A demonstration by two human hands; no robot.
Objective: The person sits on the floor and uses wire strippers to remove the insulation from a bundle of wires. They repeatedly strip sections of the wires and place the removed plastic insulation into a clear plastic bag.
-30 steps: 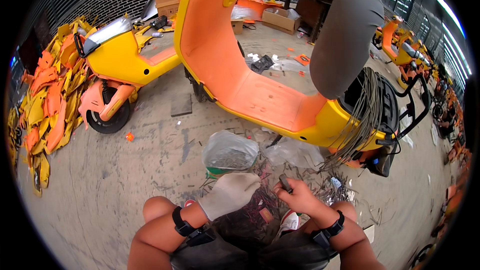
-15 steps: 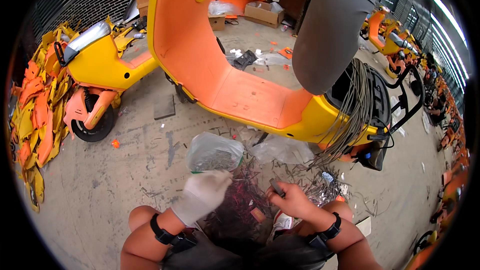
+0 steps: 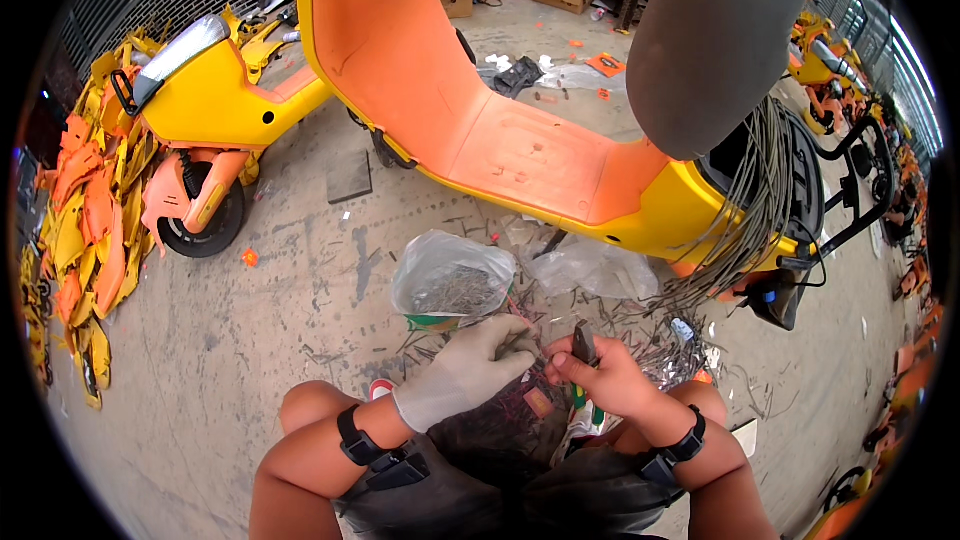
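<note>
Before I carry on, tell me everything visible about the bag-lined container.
The bag-lined container stands upright on the grey floor, between the gloved left hand and the nearest scooter. Crinkled, translucent film lines it and flares at the open mouth; green shows low outside. Thin grey strands are heaped inside. Whether the hand touches it is unclear.

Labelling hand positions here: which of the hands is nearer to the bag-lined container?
Left. The gloved left hand is just below the bag-lined container in the picture; the bare right hand is farther off, below and to its right.
</note>
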